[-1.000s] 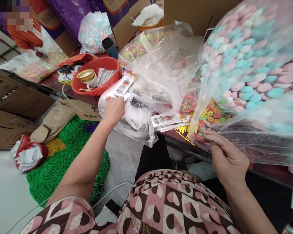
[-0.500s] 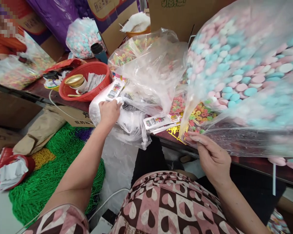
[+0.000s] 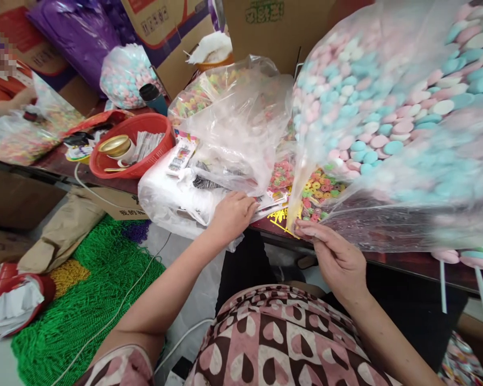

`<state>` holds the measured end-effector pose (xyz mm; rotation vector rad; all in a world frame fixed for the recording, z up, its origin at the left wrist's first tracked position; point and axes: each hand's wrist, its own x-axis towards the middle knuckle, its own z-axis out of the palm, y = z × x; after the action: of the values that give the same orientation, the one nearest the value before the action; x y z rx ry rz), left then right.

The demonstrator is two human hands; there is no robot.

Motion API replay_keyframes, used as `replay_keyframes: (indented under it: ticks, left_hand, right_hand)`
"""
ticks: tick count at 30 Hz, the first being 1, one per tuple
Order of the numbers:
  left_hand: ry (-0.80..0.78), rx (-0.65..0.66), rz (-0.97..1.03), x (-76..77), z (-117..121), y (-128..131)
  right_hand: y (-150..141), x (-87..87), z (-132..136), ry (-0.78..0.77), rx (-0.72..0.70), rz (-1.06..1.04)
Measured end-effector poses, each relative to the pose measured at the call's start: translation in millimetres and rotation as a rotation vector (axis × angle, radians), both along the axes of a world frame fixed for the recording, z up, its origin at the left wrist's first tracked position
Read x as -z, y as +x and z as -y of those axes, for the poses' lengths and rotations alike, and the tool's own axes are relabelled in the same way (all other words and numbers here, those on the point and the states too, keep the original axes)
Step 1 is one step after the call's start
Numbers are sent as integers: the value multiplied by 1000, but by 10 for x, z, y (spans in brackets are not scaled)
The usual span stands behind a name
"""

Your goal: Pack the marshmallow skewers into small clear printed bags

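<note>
My left hand [image 3: 234, 214] lies over the small white printed packets [image 3: 276, 199] at the table's front edge, its fingers curled together; what is under them is hidden. Beside it is a crumpled white plastic bag [image 3: 161, 195] with a printed packet [image 3: 181, 156] on top. My right hand [image 3: 340, 260] is closed in a pinch at the lower edge of a clear bag, by the ring-shaped candies [image 3: 320, 185]; I cannot make out what is between its fingertips. Thin yellow sticks [image 3: 280, 219] lie between the hands.
A large clear bag of pink, blue and white candies [image 3: 402, 128] fills the right side. Behind my left hand stand a red basket [image 3: 165, 145] and a bag of candy rings [image 3: 197, 102]. Green bead strings [image 3: 88, 300] cover the floor at left. Another person's orange sleeve [image 3: 0, 88] shows far left.
My left hand has moved right and toward me, from the white plastic bag to the printed packets. My right hand keeps its pinch in nearly the same place. The view has shifted slightly.
</note>
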<state>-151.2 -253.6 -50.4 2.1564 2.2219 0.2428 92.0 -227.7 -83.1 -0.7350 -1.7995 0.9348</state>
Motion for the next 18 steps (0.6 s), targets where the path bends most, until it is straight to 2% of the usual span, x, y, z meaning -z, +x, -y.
replay_keyframes:
  ticks: [4,8,14,16,18]
  left_hand:
    - [2,-136,-123,286,-300,57]
    - [56,-206,-97,408,-382,8]
    - [99,-212,-52,423,-357,-18]
    - [160,-176,-34,378,-281,-6]
    - [262,-92,23,306,-174,30]
  right_hand:
    - [76,-11,9,-14,42,-2]
    - [93,31,8,-37,35,-44]
    - [82,76,4,-9,-13,-45]
    - [95,65,-3,-35,-13,-59]
    - [100,35,-26,-126,16,-84]
